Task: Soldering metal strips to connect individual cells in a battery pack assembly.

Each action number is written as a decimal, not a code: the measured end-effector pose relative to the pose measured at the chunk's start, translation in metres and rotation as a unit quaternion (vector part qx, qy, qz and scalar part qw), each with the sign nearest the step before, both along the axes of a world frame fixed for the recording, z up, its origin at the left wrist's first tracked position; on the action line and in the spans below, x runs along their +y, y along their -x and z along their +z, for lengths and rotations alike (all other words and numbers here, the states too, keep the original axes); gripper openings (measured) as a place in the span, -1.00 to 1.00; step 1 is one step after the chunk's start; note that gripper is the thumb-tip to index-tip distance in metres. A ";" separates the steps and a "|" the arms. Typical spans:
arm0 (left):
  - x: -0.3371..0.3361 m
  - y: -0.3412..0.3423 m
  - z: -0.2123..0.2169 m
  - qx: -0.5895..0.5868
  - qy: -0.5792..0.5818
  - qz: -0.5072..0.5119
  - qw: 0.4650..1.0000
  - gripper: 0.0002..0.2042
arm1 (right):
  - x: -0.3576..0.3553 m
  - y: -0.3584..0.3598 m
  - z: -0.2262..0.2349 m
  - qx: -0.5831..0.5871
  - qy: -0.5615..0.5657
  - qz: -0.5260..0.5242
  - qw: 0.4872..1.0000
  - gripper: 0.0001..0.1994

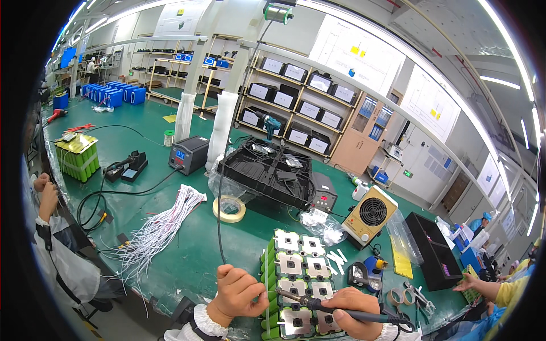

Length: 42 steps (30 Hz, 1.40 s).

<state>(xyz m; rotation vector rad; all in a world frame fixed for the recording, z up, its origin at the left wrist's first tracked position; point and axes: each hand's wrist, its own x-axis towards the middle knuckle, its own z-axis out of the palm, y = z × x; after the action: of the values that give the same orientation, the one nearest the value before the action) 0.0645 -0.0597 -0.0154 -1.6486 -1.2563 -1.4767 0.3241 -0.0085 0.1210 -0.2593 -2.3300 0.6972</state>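
Observation:
My right hand (355, 312) grips a black-handled soldering iron (307, 301), its metal tip pointing left over the near-left part of a battery pack (291, 263). The pack is made of green cylindrical cells topped with silver metal plates in light green frames. My left hand (239, 292) is closed in a pinch at the pack's left edge. From its fingers a thin solder wire (273, 291) reaches toward the iron's tip; whether they touch is too small to tell. A dark tube (220, 221) hangs from the overhead spool (278, 14) down to my left hand.
White wires (165, 227), a tape roll (229, 209) and a black tray (267, 173) lie beyond my hands. A fan unit (371, 217), an iron stand (367, 275), pliers (424, 301) and a black bin (435, 250) are rightward. Other people's hands show at left (48, 196) and right (475, 284).

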 end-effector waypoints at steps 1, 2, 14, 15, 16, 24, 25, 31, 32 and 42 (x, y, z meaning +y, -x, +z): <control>0.000 0.000 0.000 0.001 0.000 -0.004 1.000 -0.90 | 0.000 0.000 0.000 0.000 0.000 0.000 1.000 -0.80; 0.000 0.000 -0.001 0.001 0.000 -0.004 1.000 -0.90 | 0.000 0.000 0.000 0.002 -0.001 0.001 1.000 -0.80; -0.016 0.006 0.003 -0.054 -0.039 -0.015 0.998 -0.87 | -0.006 -0.007 -0.006 0.026 0.032 -0.026 0.999 -0.75; -0.024 0.004 0.005 -0.060 -0.041 -0.019 0.997 -0.90 | -0.008 -0.008 -0.005 0.027 0.022 -0.035 0.999 -0.75; -0.033 0.002 0.008 -0.066 -0.050 -0.027 0.996 -0.92 | -0.010 -0.010 -0.005 0.026 0.013 -0.045 0.999 -0.76; -0.088 -0.024 0.022 0.097 0.080 0.014 0.992 -0.88 | -0.037 -0.023 -0.002 0.073 -0.020 0.024 0.997 -0.76; -0.089 -0.025 0.024 0.097 0.081 0.014 0.992 -0.88 | -0.039 -0.024 -0.002 0.069 -0.019 0.026 0.997 -0.77; -0.086 -0.024 0.030 0.134 0.097 0.030 0.986 -0.90 | -0.048 -0.030 -0.003 0.047 -0.022 0.023 0.998 -0.79; -0.086 -0.024 0.031 0.136 0.099 0.030 0.985 -0.90 | -0.048 -0.030 -0.004 0.049 -0.023 0.020 0.998 -0.80; -0.086 -0.024 0.034 0.152 0.120 0.027 0.981 -0.90 | -0.049 -0.031 -0.005 0.050 -0.015 0.023 0.998 -0.81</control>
<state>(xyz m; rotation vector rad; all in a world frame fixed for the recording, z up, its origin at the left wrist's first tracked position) 0.0883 -0.1454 0.0183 -1.8950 -1.3299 -1.0224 0.3553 -0.0577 0.1156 -0.1547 -2.2546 0.6825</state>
